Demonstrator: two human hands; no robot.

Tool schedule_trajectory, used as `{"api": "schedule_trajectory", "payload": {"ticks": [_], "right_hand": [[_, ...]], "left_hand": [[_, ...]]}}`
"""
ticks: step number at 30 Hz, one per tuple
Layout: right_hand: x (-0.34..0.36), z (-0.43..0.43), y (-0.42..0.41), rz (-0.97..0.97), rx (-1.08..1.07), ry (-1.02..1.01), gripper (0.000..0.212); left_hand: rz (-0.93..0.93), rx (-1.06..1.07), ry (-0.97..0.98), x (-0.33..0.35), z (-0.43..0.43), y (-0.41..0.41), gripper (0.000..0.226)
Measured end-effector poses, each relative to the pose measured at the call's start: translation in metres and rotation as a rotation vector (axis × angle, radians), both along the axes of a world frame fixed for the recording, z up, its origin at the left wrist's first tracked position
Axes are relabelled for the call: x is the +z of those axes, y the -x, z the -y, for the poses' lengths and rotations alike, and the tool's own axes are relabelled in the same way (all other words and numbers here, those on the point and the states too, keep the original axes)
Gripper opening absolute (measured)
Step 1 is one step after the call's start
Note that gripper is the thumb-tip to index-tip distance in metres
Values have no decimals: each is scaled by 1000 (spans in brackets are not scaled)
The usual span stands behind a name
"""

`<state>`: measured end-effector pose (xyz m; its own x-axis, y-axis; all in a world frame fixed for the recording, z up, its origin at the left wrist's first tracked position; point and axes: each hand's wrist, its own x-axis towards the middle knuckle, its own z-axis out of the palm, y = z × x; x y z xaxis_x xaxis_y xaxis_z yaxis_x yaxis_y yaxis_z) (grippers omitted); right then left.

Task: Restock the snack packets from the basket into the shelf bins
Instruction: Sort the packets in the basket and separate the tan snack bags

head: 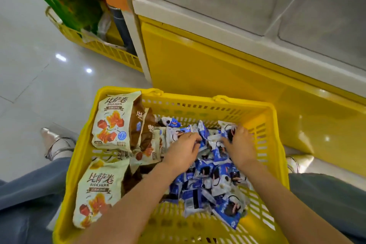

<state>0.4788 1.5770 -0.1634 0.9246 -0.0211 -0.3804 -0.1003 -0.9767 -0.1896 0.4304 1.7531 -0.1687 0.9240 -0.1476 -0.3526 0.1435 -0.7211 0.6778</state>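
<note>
A yellow plastic basket [217, 103] sits on the floor between my knees. Its right half holds a heap of several small blue and white snack packets [210, 180]. Its left half holds large cream and brown snack bags [111, 121]. Both hands are down in the blue heap. My left hand [183, 149] curls its fingers round small blue packets near the middle. My right hand [240, 143] grips blue packets at the far right of the heap. Clear shelf bins [227, 0] stand above and behind the basket.
A yellow shelf base [208, 61] rises right behind the basket. A second yellow basket [103, 45] with a green carton stands at the shelf's left end. Grey tiled floor [39, 77] lies to the left. My shoe [53, 142] is beside the basket.
</note>
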Motion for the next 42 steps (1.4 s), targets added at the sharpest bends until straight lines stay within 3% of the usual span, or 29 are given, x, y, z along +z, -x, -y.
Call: {"api": "schedule_trajectory", "payload": {"ticks": [2,5,8,10,16,19,23,25,27,29,31,33,39,42], "right_hand": [[-5,-1,3,13,39,-51,66],[-8,-1,4,-23,-22,-264,68],[-8,5,1,-50,-67,-354,70],[-6,11,2,-106,-81,-353,71],[13,27,36,-457,139,-214,63],[20,27,63,-468,250,-203,59],[32,27,103,-338,418,-222,69],[37,25,120,-331,426,-293,71],[40,24,123,-323,359,-348,60],[39,27,110,-207,203,-352,42],[30,31,90,-66,80,-318,39],[16,31,68,-20,84,-248,51],[-21,10,33,-224,1,-115,90],[-26,3,37,-208,35,-54,95]], "left_hand": [[-116,-11,63,-13,17,14,37],[-432,13,178,-28,38,35,69],[-450,86,198,-33,48,43,80],[-419,131,257,-32,51,46,75],[-334,173,380,-23,46,58,15],[-456,292,536,-15,47,71,20],[-559,475,738,-5,50,74,42],[-542,399,675,-4,52,73,50],[-455,297,532,-3,54,73,38],[-380,252,442,-4,54,71,23],[-368,215,412,-7,50,73,19],[-355,189,409,-9,45,77,15],[-379,139,350,-15,28,87,8],[-369,197,337,-15,23,76,37]]}}
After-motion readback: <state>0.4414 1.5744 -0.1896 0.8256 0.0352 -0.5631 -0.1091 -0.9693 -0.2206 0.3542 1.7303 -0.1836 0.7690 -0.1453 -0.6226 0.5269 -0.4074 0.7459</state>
